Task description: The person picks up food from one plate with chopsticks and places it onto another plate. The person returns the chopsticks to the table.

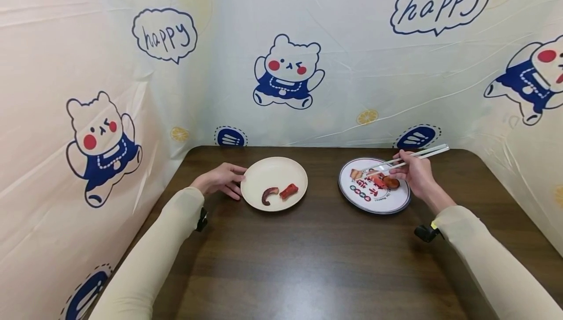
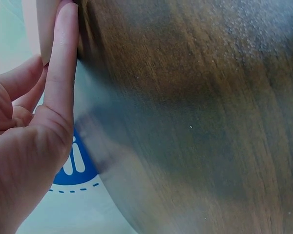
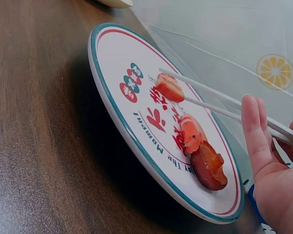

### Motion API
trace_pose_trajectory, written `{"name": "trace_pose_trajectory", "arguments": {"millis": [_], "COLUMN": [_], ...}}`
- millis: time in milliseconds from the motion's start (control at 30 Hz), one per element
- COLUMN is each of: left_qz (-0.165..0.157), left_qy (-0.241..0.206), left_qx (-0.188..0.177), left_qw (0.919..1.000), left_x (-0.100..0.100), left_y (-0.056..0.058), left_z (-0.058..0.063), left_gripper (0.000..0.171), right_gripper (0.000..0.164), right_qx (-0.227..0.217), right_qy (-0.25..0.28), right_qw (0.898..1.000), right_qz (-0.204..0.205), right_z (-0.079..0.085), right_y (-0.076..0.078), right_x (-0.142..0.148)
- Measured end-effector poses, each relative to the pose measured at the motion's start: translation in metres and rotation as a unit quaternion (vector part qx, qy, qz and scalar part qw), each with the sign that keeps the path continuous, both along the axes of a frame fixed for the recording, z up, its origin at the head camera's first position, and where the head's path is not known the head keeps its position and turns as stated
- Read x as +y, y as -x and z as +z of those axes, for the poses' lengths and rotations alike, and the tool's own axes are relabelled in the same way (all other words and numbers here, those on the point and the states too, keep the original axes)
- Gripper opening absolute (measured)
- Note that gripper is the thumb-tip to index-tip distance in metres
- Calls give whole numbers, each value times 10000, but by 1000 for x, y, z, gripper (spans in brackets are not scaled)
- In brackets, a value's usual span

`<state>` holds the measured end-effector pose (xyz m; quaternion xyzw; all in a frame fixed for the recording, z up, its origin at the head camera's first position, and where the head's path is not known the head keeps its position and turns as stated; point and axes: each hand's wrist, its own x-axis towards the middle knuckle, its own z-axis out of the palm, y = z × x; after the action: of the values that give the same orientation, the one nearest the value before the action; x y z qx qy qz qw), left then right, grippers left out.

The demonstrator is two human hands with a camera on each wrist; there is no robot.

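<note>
My left hand (image 1: 223,180) grips the left rim of a cream plate (image 1: 268,171), thumb and fingers at its edge; the left wrist view shows the plate's edge (image 2: 45,29) between them. On that plate lie a curled octopus tentacle piece (image 1: 269,195) and a red, bone-shaped food piece (image 1: 289,191). In my right hand (image 1: 415,171) is a pair of pale chopsticks (image 1: 431,152), reaching over a printed white plate (image 1: 348,185). Their tips are at a small orange-and-white block of food (image 3: 169,88). Beside it lie a shrimp (image 3: 191,134) and a glossy browned piece (image 3: 208,165).
Both plates stand near the back edge of a dark wood table (image 1: 308,261). A cloth curtain (image 1: 352,66) with bear prints hangs close behind and at both sides. A black wrist camera (image 1: 425,233) sits under the right forearm.
</note>
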<state>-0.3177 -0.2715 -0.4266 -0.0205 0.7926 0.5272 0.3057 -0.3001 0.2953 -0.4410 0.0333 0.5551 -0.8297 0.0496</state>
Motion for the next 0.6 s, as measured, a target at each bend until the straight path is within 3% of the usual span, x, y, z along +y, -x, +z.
{"name": "trace_pose_trajectory", "arguments": {"millis": [267,600], "left_qz": [60,40], "left_qy": [23,74], "left_qx": [-24,14], "left_qw": [10000,10000], "left_x": [1,2], "left_y": [1,1], "left_z": [1,1], "left_gripper": [54,54], "right_gripper": [30,28], "right_qx": [11,381], "right_qy": [-212,-167], "right_qw": [9995,9983], "right_qz": [254,419], "right_z": [-1,-3], "right_y": [2,0], "right_x": [-2,-2]}}
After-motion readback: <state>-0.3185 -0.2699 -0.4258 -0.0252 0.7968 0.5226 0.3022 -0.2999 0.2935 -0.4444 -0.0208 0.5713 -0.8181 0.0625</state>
